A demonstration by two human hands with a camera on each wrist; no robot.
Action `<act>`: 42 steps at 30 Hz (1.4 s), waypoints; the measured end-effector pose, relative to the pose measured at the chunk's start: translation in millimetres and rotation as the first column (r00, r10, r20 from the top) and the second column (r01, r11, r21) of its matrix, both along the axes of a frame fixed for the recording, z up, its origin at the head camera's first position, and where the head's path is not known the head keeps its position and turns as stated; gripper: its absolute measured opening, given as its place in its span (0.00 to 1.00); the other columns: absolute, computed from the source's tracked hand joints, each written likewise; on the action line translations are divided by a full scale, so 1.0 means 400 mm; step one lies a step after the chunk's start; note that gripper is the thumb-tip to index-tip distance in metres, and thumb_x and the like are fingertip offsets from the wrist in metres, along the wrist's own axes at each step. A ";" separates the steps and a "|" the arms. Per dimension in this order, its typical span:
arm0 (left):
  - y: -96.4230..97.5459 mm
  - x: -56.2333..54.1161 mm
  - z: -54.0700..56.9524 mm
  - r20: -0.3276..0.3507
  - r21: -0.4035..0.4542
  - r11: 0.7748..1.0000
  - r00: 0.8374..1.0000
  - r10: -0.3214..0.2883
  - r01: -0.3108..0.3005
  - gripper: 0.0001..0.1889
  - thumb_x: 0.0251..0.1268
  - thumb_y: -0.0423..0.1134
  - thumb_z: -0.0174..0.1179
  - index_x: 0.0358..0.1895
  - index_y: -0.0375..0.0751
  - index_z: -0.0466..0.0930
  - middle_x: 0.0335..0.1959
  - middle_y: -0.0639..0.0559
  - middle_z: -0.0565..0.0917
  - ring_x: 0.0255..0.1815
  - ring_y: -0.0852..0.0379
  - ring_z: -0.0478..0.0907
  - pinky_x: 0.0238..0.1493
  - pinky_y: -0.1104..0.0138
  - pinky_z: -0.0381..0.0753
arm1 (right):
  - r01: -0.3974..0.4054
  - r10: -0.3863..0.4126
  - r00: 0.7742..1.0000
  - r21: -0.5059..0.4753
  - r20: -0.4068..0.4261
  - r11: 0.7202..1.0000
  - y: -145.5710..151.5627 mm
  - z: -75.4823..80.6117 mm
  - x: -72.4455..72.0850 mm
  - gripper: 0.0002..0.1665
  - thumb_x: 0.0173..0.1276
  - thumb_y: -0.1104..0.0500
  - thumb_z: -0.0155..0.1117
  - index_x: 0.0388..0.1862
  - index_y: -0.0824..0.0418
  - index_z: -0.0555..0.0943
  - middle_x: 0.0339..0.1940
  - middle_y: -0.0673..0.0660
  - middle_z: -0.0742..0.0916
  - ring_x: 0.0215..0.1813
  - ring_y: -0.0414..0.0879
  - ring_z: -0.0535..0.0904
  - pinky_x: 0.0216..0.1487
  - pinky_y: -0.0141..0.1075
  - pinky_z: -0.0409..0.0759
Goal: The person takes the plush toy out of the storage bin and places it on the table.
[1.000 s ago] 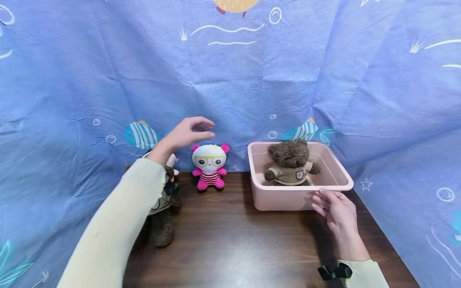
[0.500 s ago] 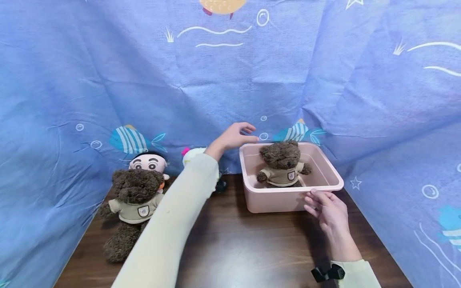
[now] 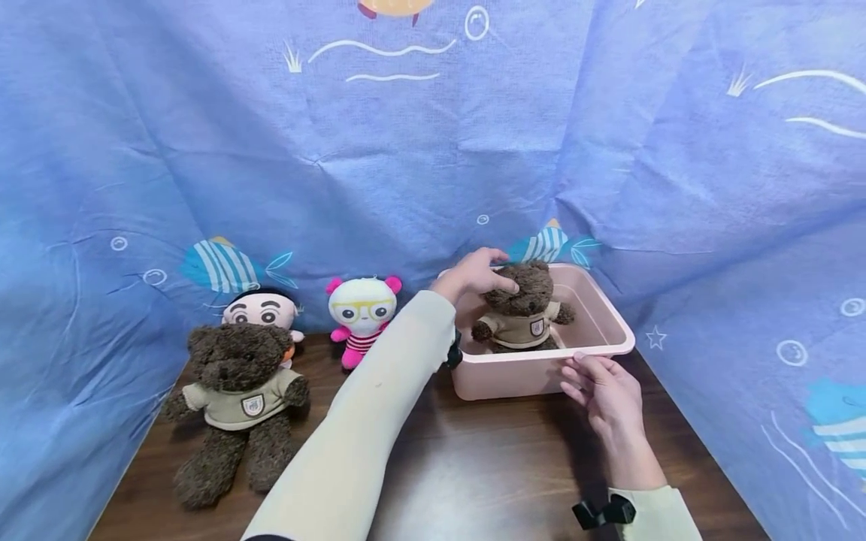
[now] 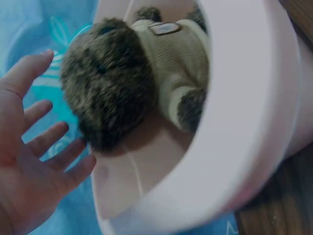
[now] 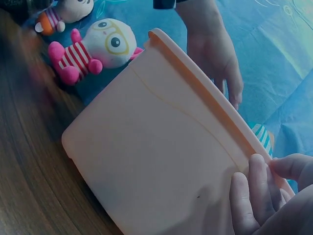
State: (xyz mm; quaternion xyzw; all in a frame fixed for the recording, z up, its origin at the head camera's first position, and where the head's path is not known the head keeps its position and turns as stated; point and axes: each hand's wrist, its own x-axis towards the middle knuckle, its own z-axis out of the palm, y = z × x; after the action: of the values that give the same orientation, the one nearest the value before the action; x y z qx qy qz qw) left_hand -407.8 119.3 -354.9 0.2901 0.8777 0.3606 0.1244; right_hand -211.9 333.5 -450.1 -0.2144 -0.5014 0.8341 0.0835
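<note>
Inside the pink plastic bin (image 3: 510, 377) sits a brown teddy bear (image 3: 517, 330) in a beige shirt, its head showing above the front rim. My left hand (image 3: 476, 273) is at the left of the bear's head, fingers spread and thumb apart. In the left wrist view, the hand's fingers (image 4: 73, 174) are beside the furry head, with no grip on it; whether a fingertip touches the fur I cannot tell. At the bin's front right, my right hand (image 3: 614, 398) pinches the rim, thumb on top and fingers (image 5: 259, 186) beneath against the outer wall.
A second brown teddy bear (image 3: 233, 391) sits at the left of the wooden table (image 3: 467, 481). Behind it is a black-haired plush doll (image 3: 260, 306). A pink and white plush panda (image 3: 361, 306) sits between them and the bin. Blue printed cloth (image 3: 406, 173) hangs behind.
My left hand has moved right, from above the plush panda to the bear's head in the bin. My right hand keeps its hold on the rim. The view has shifted slightly.
</note>
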 end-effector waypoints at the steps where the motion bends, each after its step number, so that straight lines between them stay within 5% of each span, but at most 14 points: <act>1: 0.006 0.002 -0.006 0.006 -0.026 1.000 1.000 -0.001 0.001 0.40 0.65 0.50 0.70 0.78 0.46 0.66 0.77 0.48 0.68 0.78 0.47 0.64 0.75 0.56 0.68 | -0.001 0.001 1.000 -0.001 0.002 1.000 -0.002 -0.001 0.000 0.12 0.75 0.66 0.63 0.29 0.56 0.80 0.27 0.52 0.92 0.30 0.42 0.90 0.31 0.39 0.89; 8: 0.045 0.018 -0.035 0.054 -0.088 0.996 0.998 0.034 -0.029 0.45 0.62 0.47 0.74 0.79 0.40 0.61 0.78 0.42 0.67 0.79 0.46 0.63 0.75 0.56 0.68 | -0.008 0.008 1.000 0.012 -0.002 1.000 -0.006 -0.007 -0.002 0.12 0.75 0.66 0.63 0.29 0.56 0.79 0.27 0.52 0.92 0.29 0.41 0.90 0.30 0.38 0.89; 17: 0.097 0.046 -0.031 -0.097 -0.319 0.947 0.995 0.016 -0.046 0.48 0.59 0.56 0.74 0.79 0.43 0.61 0.74 0.43 0.67 0.74 0.50 0.67 0.70 0.62 0.73 | -0.002 0.002 1.000 0.000 -0.014 1.000 0.006 -0.007 0.002 0.12 0.75 0.67 0.62 0.30 0.57 0.78 0.27 0.52 0.92 0.28 0.42 0.90 0.29 0.38 0.88; 23: 0.109 0.067 -0.034 -0.059 -0.204 0.979 0.998 -0.005 -0.007 0.40 0.60 0.44 0.76 0.72 0.43 0.65 0.69 0.45 0.74 0.71 0.50 0.72 0.67 0.61 0.75 | -0.015 0.014 1.000 -0.008 -0.018 1.000 0.007 -0.005 0.002 0.12 0.75 0.67 0.62 0.29 0.57 0.78 0.27 0.53 0.92 0.29 0.42 0.90 0.31 0.39 0.89; 30: 0.100 0.085 -0.042 -0.064 -0.083 0.993 0.995 0.074 -0.079 0.30 0.56 0.37 0.76 0.60 0.48 0.72 0.62 0.48 0.79 0.61 0.54 0.76 0.58 0.64 0.78 | -0.017 0.017 1.000 -0.010 -0.012 1.000 0.002 -0.006 -0.001 0.12 0.75 0.67 0.62 0.29 0.57 0.79 0.28 0.53 0.92 0.29 0.42 0.90 0.31 0.39 0.89; 42: 0.080 0.095 -0.048 -0.035 0.205 0.966 0.986 0.165 -0.155 0.27 0.53 0.35 0.75 0.58 0.54 0.79 0.64 0.52 0.80 0.57 0.56 0.76 0.53 0.65 0.78 | -0.024 0.024 0.999 -0.011 -0.039 1.000 0.003 -0.006 0.006 0.12 0.74 0.67 0.64 0.29 0.57 0.80 0.27 0.53 0.92 0.29 0.42 0.90 0.31 0.39 0.89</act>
State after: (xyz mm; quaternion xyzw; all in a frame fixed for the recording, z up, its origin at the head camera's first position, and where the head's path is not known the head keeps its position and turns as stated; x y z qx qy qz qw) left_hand -369.7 151.4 -374.1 0.2387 0.8601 0.4489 0.0419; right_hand -209.3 334.9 -452.7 -0.1925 -0.4973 0.8420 0.0820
